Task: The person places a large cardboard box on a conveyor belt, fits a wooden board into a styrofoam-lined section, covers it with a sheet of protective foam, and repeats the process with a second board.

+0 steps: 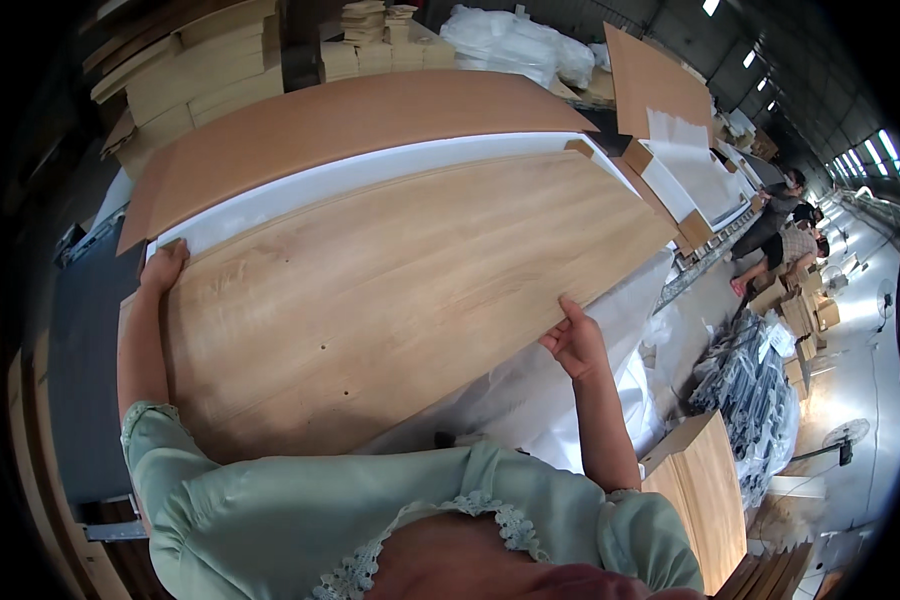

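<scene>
A large light wood-grain panel [410, 290] lies tilted across the view, over an open cardboard box [370, 110] lined with white foam [300, 185]. A few small dark holes dot its face. My left hand [166, 266] is closed on the panel's far left corner, next to the foam edge. On the near right edge, my right hand [576, 340] grips the panel with the thumb on top and the fingers partly underneath. Thin translucent wrapping sheet [530, 400] hangs below the panel, between it and my body.
Another open box [685, 185] stands beyond on the roller line. Stacked cardboard pieces [200, 80] and plastic-wrapped bundles [510, 45] sit at the back. To the right are wrapped dark parts [745, 390], a wood panel [700, 490], a fan [845, 440] and people [785, 235].
</scene>
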Motion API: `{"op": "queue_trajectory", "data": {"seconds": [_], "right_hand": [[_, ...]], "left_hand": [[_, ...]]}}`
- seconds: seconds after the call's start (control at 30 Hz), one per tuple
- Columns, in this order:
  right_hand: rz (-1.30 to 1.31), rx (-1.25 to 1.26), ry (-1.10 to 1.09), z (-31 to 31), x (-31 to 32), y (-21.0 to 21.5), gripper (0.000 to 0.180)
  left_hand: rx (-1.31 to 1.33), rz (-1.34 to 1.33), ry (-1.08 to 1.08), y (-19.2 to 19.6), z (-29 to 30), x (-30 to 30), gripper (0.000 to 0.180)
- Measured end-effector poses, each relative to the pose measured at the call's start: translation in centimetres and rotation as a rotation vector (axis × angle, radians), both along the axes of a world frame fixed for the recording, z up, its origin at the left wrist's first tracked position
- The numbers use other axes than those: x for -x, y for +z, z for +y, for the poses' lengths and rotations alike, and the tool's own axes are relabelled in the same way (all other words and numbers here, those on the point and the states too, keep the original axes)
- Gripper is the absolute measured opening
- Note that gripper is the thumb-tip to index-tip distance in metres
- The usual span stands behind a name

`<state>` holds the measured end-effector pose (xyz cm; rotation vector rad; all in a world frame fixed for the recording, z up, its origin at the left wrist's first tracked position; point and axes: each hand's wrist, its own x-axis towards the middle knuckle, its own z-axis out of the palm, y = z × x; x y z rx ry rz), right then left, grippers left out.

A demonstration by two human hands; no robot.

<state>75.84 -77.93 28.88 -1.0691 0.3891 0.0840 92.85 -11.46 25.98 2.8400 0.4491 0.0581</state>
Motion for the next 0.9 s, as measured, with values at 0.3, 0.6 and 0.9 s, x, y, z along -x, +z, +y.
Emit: {"op": "queue_trajectory", "data": {"seconds": [0.3,0.6,0.9], "right_hand": [[0.169,0.028,-0.001,0.3,-6.1,-1.7,0.032],[0.288,-0.047,-0.144,0.5,-7.1,-3.7,0.028],[0.208,0.103,-0.035,2.3,-7.2,-1.1,0.038]], "left_hand": [[-0.156,0.088,-0.036,-5.4,1.7,-10.5,0.061],[0.036,0.017,0.092,-3.4,-6.9,-14.1,0.070],[0.005,-0.094,0.002,-2.6,-6.6,-11.9,0.072]]}}
